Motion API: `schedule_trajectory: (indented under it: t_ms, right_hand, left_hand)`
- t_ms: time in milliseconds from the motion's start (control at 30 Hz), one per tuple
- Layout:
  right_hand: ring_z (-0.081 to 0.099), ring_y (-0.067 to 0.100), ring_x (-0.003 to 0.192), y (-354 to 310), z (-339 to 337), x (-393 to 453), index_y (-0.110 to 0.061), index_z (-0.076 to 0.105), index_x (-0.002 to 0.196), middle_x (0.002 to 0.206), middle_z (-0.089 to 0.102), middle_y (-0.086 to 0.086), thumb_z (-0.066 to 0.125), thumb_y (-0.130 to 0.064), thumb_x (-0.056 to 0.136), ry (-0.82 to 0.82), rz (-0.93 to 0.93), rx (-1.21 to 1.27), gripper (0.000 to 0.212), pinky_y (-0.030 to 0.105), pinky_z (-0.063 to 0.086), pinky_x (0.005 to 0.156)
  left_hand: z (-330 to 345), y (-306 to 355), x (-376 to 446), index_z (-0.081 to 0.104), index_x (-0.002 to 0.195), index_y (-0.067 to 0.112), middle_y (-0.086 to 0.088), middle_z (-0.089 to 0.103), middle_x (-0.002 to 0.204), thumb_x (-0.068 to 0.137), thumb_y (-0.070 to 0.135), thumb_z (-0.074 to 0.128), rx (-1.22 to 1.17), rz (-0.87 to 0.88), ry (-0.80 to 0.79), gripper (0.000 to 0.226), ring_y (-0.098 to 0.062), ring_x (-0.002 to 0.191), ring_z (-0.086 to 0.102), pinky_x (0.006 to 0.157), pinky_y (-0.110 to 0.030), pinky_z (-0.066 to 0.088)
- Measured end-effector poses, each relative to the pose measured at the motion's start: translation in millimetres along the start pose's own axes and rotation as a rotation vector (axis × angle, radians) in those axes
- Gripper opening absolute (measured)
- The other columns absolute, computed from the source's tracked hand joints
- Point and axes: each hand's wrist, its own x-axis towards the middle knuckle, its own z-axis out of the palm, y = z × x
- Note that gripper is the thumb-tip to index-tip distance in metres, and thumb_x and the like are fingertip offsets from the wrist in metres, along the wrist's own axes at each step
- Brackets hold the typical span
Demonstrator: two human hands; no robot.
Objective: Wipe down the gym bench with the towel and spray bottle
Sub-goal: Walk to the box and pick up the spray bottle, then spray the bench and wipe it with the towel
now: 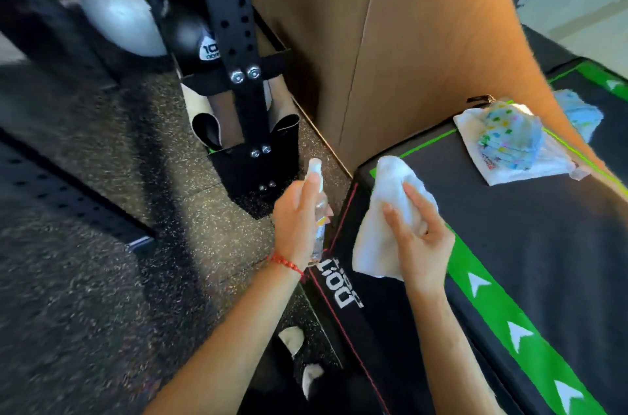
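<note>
The black gym bench (530,244) with green arrow stripes fills the lower right. My left hand (297,221) grips a small clear spray bottle (317,207) with a white cap, held just off the bench's left edge over the floor. My right hand (418,238) holds a white towel (384,217) against the near-left corner of the bench top, fingers partly curled on the cloth.
A pack of blue patterned cloths (509,139) lies on a white cloth at the bench's far end. A tan wooden panel (390,40) rises behind. A black perforated rack upright (234,51) with bolted feet stands on the speckled rubber floor (102,210) to the left.
</note>
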Motion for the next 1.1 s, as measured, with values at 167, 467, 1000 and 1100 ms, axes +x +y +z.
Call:
schedule_trajectory:
  t_ms: [167,467,1000,1100]
  right_hand:
    - [0.048,-0.028,0.089,12,16,-28,-0.02,0.064,0.113,0.105,0.059,-0.018,0.072,-0.013,0.079,-0.259,-0.002,-0.013,0.036,-0.006,0.033,0.077]
    - [0.05,-0.027,0.077,16,76,-105,-0.026,0.065,0.113,0.095,0.054,-0.029,0.071,-0.015,0.08,-0.668,0.039,-0.073,0.036,-0.004,0.038,0.065]
    - [0.046,-0.027,0.094,20,168,-362,-0.029,0.062,0.114,0.106,0.056,-0.028,0.071,-0.019,0.08,-1.204,-0.158,-0.162,0.037,-0.006,0.032,0.08]
    - [0.046,-0.028,0.094,26,182,-419,-0.026,0.062,0.114,0.106,0.057,-0.025,0.071,-0.016,0.08,-1.267,-0.146,-0.162,0.036,-0.005,0.034,0.081]
  left_hand:
    - [-40,-15,-44,0.041,0.06,0.003,-0.011,0.04,0.054,0.076,0.06,0.048,-0.062,-0.066,0.243,0.06,-0.017,0.051,0.038,0.052,-0.031,0.032]
    - [-138,-32,-120,0.048,0.05,0.021,-0.015,0.045,0.06,0.069,0.064,0.051,-0.133,-0.18,0.563,0.047,-0.026,0.058,0.045,0.055,-0.044,0.044]
    - [-352,-70,-309,0.039,0.051,0.017,-0.003,0.042,0.048,0.082,0.058,0.052,-0.345,-0.225,1.044,0.053,-0.015,0.045,0.039,0.048,-0.027,0.034]
    - [-393,-85,-349,0.047,0.058,0.01,-0.005,0.05,0.052,0.079,0.062,0.051,-0.346,-0.253,1.1,0.056,-0.016,0.047,0.046,0.05,-0.028,0.038]
